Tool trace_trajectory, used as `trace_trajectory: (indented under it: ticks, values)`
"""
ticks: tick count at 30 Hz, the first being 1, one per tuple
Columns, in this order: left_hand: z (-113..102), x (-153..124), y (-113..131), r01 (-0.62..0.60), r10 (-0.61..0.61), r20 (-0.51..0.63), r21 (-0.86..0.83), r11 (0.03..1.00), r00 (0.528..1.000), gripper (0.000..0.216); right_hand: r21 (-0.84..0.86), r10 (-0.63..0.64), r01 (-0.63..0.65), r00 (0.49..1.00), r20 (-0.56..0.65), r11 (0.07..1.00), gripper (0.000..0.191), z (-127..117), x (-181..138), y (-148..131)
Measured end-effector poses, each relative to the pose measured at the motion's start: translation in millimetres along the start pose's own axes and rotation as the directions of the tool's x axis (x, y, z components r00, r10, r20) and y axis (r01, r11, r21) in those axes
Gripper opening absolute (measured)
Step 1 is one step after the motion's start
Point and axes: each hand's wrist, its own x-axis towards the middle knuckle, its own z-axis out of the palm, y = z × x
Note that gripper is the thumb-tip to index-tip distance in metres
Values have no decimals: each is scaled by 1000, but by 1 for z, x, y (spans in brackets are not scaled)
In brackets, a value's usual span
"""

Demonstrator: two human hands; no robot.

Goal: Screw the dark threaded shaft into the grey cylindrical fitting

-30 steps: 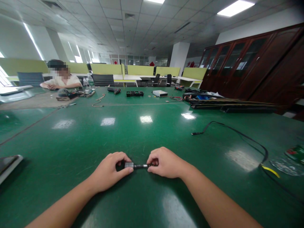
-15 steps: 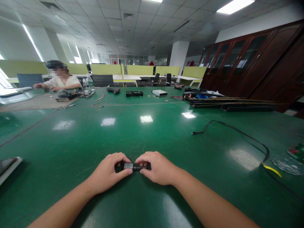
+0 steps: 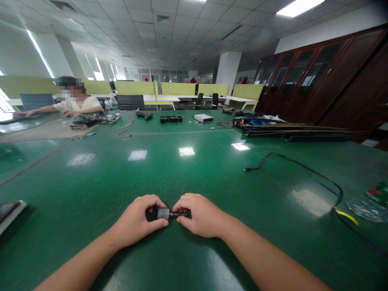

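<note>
Low in the middle of the head view, a small motor rotor (image 3: 163, 214), a grey metal cylinder with a thinner dark shaft, lies level between my hands just over the green table. My left hand (image 3: 144, 218) pinches the grey cylinder between thumb and fingers. The dark shaft end (image 3: 174, 215) runs into my right hand (image 3: 200, 215), whose thumb and fingertips close on it. My right fingers partly hide the shaft's tip.
On the green table (image 3: 157, 161), a black cable (image 3: 306, 166) curves at the right beside a clear plastic bottle (image 3: 371, 204). A white-edged tray-like thing (image 3: 13, 216) is at the left edge. Tools and parts line the far side, where a person (image 3: 77, 103) sits.
Between my hands, the dark section beside the cylinder looks thinner now, and the cylinder appears slightly turned. My hands barely moved. The person across the table has stretched an arm further left.
</note>
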Motion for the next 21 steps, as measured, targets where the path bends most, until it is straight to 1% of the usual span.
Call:
trace_trajectory:
  ticks: [6,12,16,21]
  values:
    - [1,-1,-1,-12,12,-11,-11,1000,1000,25,15,-12,13,999,-37,1000,20,5,2,-1]
    - [1,-1,0,-9,9,-11,3,1000,1000,25,7,20,-19,997,-76,1000,14,9,5,-3]
    - [1,0,0,-4,4,-10,8,1000,1000,25,4,39,-38,996,-78,999,11,10,5,-3]
    - [1,0,0,-7,7,-8,5,1000,1000,23,-4,27,-28,996,-81,1000,9,12,6,-3]
